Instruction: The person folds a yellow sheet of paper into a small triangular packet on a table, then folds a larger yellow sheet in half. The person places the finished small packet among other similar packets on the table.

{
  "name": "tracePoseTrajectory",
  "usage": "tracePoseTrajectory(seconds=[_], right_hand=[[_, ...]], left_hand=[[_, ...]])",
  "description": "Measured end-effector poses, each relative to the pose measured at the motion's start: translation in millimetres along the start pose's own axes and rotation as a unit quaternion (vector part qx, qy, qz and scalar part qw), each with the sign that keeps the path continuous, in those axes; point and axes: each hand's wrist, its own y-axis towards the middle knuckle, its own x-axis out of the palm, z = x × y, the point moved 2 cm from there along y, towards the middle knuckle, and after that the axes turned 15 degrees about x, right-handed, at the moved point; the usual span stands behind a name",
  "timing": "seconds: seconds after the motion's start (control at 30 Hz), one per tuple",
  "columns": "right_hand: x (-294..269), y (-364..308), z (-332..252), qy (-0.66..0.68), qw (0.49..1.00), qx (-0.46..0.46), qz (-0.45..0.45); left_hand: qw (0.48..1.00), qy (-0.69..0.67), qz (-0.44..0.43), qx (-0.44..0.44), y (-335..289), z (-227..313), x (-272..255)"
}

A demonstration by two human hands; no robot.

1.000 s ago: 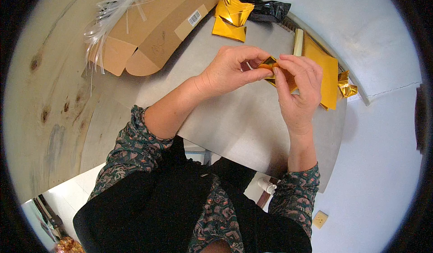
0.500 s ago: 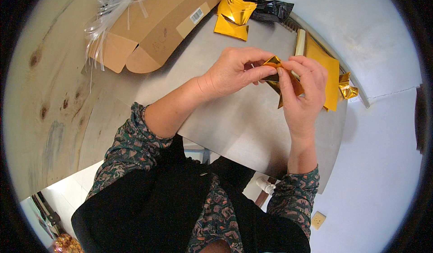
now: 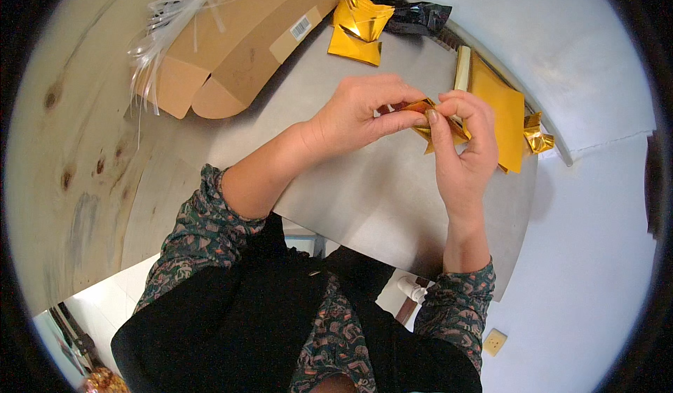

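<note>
Between both hands, above the grey tabletop (image 3: 364,197), is a partly folded piece of gold foil paper (image 3: 419,106). My left hand (image 3: 364,109) pinches its left side with thumb and fingers. On the right side, my right hand (image 3: 468,137) grips it between thumb and bent fingers. The fingers cover much of the foil, so its full shape is hidden. Just beyond my right hand lies a pile of flat gold paper sheets (image 3: 503,106). Several folded gold foil pieces (image 3: 361,22) rest farther back, and a crumpled-looking gold foil piece (image 3: 538,137) sits at the far right.
A brown cardboard box (image 3: 245,43) stands at the back left, with clear plastic strips (image 3: 148,50) hanging over it. Black plastic wrapping (image 3: 420,18) lies behind the foil pieces. A pale wall (image 3: 589,211) borders the table on the right; wooden board (image 3: 91,148) extends left.
The gold foil has turned and flattened between my fingers; its hanging lower point has risen. My right hand has shifted slightly left. Both hands keep hold of the foil.
</note>
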Motion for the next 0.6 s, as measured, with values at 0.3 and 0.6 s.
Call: tracePoseTrajectory(seconds=[0.3, 0.6], right_hand=[[-7.2, -2.6, -12.4, -0.003, 0.999, -0.004, -0.041], [-13.3, -1.0, -13.7, 0.039, 0.995, 0.042, -0.078]], left_hand=[[0.996, 0.044, -0.069, 0.024, 0.3, 9.9, 2.4], [0.993, 0.073, -0.079, 0.053, 0.0, 11.8, 2.5]])
